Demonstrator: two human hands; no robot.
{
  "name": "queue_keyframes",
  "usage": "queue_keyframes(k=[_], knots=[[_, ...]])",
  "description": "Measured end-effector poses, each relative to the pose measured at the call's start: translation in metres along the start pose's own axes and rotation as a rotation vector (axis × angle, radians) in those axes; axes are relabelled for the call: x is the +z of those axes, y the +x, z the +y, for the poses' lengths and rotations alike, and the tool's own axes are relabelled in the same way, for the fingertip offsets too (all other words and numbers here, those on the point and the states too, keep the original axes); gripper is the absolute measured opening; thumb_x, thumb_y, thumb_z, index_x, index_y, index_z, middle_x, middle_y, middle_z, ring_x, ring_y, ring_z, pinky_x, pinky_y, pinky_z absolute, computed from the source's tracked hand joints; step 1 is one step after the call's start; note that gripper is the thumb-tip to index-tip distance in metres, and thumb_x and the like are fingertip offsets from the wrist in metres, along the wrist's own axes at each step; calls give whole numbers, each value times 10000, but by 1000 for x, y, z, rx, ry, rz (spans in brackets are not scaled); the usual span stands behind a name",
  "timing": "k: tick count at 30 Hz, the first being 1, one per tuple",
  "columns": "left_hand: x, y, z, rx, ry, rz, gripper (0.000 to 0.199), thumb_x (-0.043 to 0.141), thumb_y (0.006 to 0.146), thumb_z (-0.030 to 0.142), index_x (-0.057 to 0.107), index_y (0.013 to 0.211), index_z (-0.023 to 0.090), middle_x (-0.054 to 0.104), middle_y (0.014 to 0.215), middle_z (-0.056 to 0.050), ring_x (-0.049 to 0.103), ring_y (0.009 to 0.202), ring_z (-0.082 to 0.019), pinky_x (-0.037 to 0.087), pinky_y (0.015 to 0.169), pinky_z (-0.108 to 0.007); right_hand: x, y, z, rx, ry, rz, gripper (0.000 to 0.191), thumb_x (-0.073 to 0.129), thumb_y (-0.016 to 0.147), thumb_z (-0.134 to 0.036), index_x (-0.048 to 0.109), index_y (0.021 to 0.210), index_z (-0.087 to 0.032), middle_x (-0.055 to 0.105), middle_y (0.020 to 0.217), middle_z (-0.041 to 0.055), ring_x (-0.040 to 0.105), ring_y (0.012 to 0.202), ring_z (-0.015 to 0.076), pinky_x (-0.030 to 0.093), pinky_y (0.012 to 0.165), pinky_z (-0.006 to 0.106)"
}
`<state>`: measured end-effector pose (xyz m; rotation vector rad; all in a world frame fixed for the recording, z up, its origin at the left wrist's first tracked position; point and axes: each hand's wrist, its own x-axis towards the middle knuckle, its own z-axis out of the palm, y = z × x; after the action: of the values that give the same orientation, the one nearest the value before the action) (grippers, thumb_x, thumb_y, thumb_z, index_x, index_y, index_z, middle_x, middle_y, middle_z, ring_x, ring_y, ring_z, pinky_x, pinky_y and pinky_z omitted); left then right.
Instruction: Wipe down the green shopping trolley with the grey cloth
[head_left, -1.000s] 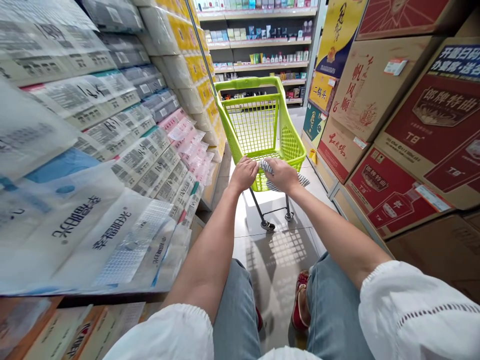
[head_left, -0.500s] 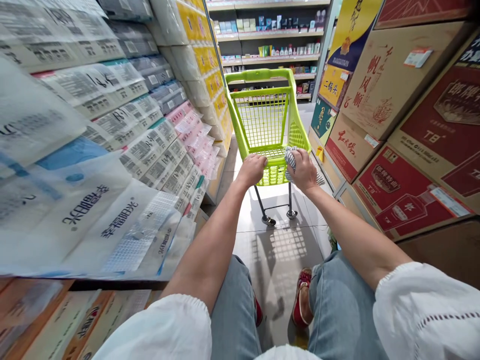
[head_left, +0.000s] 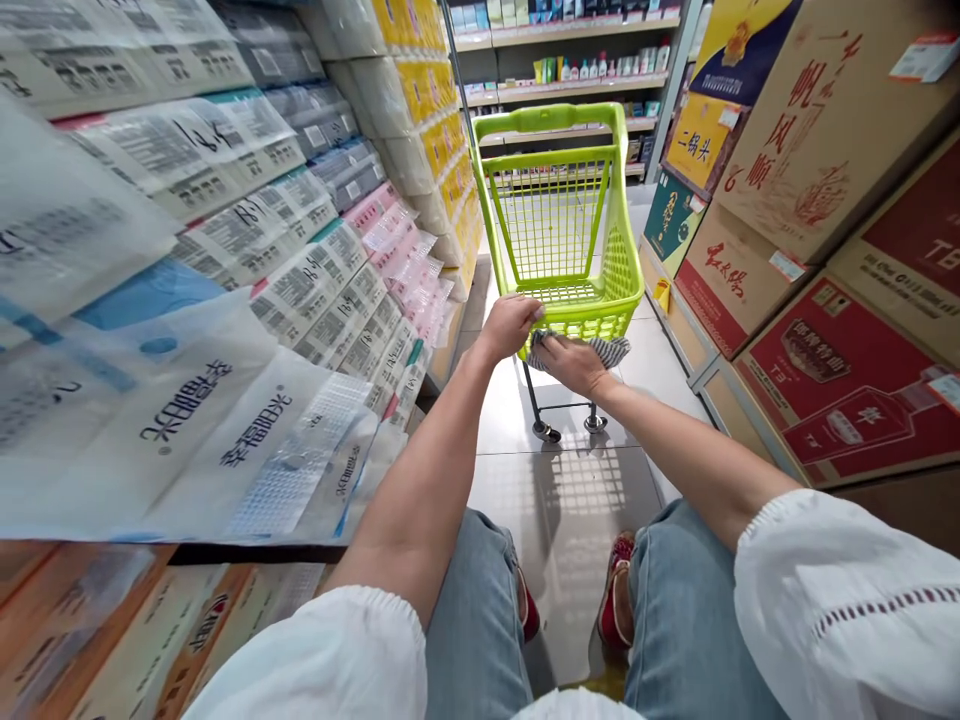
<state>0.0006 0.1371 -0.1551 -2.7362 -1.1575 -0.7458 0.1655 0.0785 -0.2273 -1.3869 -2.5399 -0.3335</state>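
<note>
A lime-green shopping cart point(head_left: 630, 265) with a gridded plastic basket and dark legs on casters stands in front of me. My left hand point(head_left: 512, 325) is closed over the near left corner of its basket rim. With my right hand point(head_left: 566, 362) I press a grey-and-white striped cloth point(head_left: 611, 351) against the near wall of the basket, just below the rim. Part of the cloth sticks out to the right of the hand. The fingertips of both hands are partly hidden.
Plastic-wrapped paper packs point(head_left: 247, 240) fill the left side, with yellow-and-white packs point(head_left: 420, 120) farther back. Stacked cartons point(head_left: 840, 370) line the right. Behind the cart are shelves point(head_left: 585, 90) of bottles and boxes. Pale floor tiles point(head_left: 495, 430) lie underneath.
My right hand has moved with the cloth from the basket's near right corner, left and down along its near wall. My left hand keeps its hold on the rim. The view has shifted slightly.
</note>
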Motion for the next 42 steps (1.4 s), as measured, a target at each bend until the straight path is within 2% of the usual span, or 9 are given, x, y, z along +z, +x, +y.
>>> queue_keyframes(k=[3,5,12,16,23,28,30,37,42], knots=[[-1,-4,2,21,-4,-3,299,347,941,303,620,863,206,668,844,-54,591,821,-205,399,786,-348,16,-14,0,-96,-10,-136,368,268,958,-197,574,1162,-201,611,1168,103,524,1061,223,420,818,345],[0,-5,2,30,1,-3,300,345,946,313,620,895,204,673,883,-57,595,850,-208,394,816,-351,17,-17,2,-123,-8,-122,349,282,961,-204,581,1141,-193,604,1179,102,527,1046,224,411,803,341],[0,-6,-3,13,-20,31,269,379,919,277,616,817,199,666,822,-50,581,817,-202,393,787,-337,-19,16,3,-37,-57,223,403,215,991,-266,537,1231,-230,570,1235,88,502,1055,208,363,816,322],[-1,-6,-2,-4,-31,32,273,374,912,258,612,790,202,658,789,-47,573,788,-193,388,773,-329,-11,22,2,-39,-118,326,374,250,992,-261,556,1205,-244,590,1204,70,512,991,196,344,755,311],[4,-4,5,-44,-11,48,272,370,922,259,631,890,188,679,894,-66,583,868,-207,379,834,-341,16,13,-6,10,-122,207,358,269,983,-241,568,1180,-227,597,1150,91,513,945,190,332,689,298],[5,-3,9,-65,3,48,292,352,938,268,632,918,188,682,942,-66,580,889,-208,372,857,-347,22,-4,-2,-92,-149,-6,344,280,986,-253,540,1208,-223,592,1146,89,510,960,204,337,688,298],[6,-3,9,-63,8,51,292,349,940,273,629,933,190,681,956,-65,577,899,-208,369,862,-347,17,-6,3,-116,-156,15,338,282,985,-246,548,1193,-231,591,1154,80,504,974,206,333,695,300],[7,0,3,-83,-2,44,264,363,922,253,610,855,191,668,857,-59,573,865,-204,368,836,-337,-21,17,16,-68,-157,308,359,271,988,-270,548,1214,-233,542,1256,89,470,1022,213,320,786,329],[6,-1,2,-89,19,38,337,301,962,320,599,869,193,664,888,-64,574,874,-200,361,858,-342,6,3,17,-59,-164,187,358,279,985,-258,565,1200,-271,563,1232,64,481,987,210,321,718,321]])
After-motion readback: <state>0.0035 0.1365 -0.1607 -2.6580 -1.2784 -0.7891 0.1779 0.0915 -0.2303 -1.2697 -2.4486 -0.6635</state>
